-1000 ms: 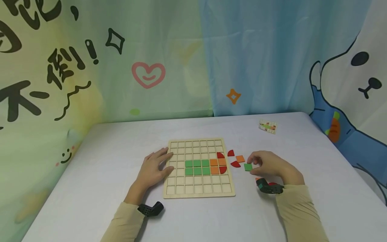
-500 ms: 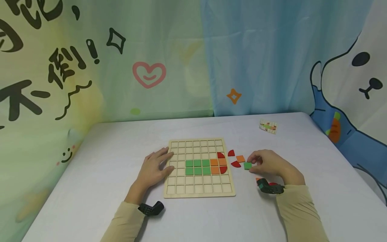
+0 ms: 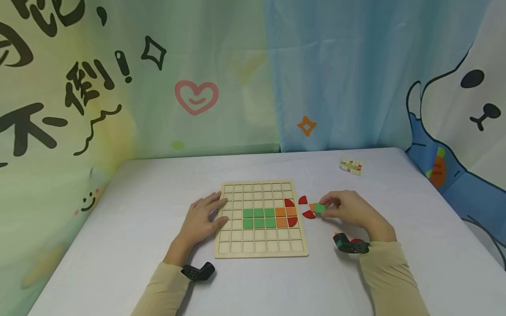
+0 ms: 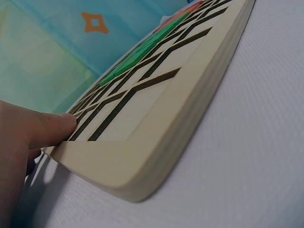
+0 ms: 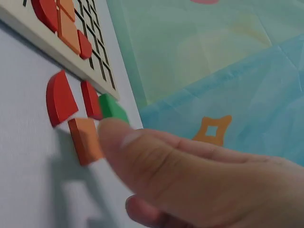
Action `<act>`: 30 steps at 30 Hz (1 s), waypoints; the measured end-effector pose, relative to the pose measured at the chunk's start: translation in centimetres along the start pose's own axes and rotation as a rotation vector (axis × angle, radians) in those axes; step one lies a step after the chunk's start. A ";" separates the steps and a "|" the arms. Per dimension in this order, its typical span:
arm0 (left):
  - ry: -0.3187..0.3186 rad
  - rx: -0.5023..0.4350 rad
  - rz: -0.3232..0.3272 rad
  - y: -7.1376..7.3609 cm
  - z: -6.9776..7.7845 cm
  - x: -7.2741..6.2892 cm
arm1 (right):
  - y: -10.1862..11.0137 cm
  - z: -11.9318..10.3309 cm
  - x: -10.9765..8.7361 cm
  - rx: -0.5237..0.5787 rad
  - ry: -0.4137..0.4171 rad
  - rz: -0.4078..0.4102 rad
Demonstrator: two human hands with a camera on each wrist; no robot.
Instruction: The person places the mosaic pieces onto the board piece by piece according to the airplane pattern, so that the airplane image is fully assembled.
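Tile [image 3: 320,208], green and square, is pinched in the right hand [image 3: 349,210], near a loose orange piece [image 3: 312,206], right of the board [image 3: 261,255]. It might slip if the pinch loosens, or bump the red pieces [image 3: 309,214]. The left hand [image 3: 200,219] rests on the board; a push could slide it. White cloth [image 3: 118,245] lies underneath; bright curtains [image 3: 340,66] hang behind.

Grid board [image 3: 257,255] on table [image 3: 118,245], loose pieces [image 3: 308,214] to its right, card [image 3: 351,166] behind them.
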State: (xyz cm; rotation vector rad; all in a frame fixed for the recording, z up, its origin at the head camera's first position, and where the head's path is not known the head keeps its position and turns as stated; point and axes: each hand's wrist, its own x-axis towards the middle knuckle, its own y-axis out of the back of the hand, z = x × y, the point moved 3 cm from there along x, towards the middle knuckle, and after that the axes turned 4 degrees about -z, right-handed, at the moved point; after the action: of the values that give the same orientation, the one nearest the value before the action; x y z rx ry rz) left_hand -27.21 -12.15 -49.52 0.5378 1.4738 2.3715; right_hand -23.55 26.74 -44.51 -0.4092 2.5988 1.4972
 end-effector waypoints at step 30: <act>0.009 -0.001 -0.014 0.0 -0.1 0.1 | -3.0 -8.1 1.4 -0.032 0.227 0.136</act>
State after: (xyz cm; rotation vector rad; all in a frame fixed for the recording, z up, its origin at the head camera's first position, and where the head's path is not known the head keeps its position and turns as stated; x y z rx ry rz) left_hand -27.30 -12.17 -49.50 0.5159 1.4757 2.3665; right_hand -23.79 18.09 -43.19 -0.4381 2.8318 1.6234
